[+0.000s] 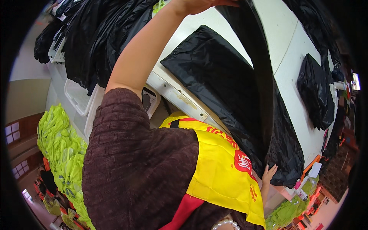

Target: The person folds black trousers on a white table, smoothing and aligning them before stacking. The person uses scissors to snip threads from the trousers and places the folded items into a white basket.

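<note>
A thin, shiny black fabric piece (222,73) lies on the white table in front of me, partly spread flat. I cannot tell what kind of garment or cover it is. At the top edge of the view my left hand (195,5), cut off by the frame, is closed on one end of the fabric. From there a strip of it (255,34) runs raised above the table toward my right side. My right hand (269,174) rests against the fabric's bunched near right end, fingers stretched out and apart.
The table (285,73) has a metal-trimmed near edge (180,97). Another folded black bundle (314,92) lies at its right. A large heap of black fabric (103,38) hangs at the left above white plastic baskets (78,96). Yellow-green fabric piles (59,145) stand lower left.
</note>
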Motion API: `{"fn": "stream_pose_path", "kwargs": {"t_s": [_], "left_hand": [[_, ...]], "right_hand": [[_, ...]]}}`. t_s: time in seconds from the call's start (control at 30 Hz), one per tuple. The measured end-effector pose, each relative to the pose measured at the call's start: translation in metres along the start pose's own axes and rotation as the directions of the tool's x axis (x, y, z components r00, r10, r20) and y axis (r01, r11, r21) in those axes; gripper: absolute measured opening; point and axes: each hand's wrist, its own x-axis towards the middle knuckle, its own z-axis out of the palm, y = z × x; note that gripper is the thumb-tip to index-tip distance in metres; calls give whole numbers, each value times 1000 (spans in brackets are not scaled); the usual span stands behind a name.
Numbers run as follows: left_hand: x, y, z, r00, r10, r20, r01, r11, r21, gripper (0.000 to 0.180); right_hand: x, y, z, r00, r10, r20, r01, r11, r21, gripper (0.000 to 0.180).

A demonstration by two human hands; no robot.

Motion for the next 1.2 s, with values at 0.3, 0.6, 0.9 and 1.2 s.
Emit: {"fn": "stream_pose_path", "kwargs": {"t_s": [0.3,0.6,0.9,1.2], "left_hand": [[-111,-63,-58,759,-342,-554,633,587,505,28],[1,-37,-5,982,46,-183,-11,982,188,22],[-135,-97,-64,785,-333,-522,566,45,823,64],[-208,-63,-53,592,-562,-577,805,385,451,31]], "right_hand": [[-8,-12,-3,993,109,36,-108,994,-6,70],[-6,4,2,998,65,13,-64,996,-62,69],[-3,-3,4,994,105,22,-104,993,-52,71],[-7,-6,7,989,147,13,-146,989,-29,72]]}}
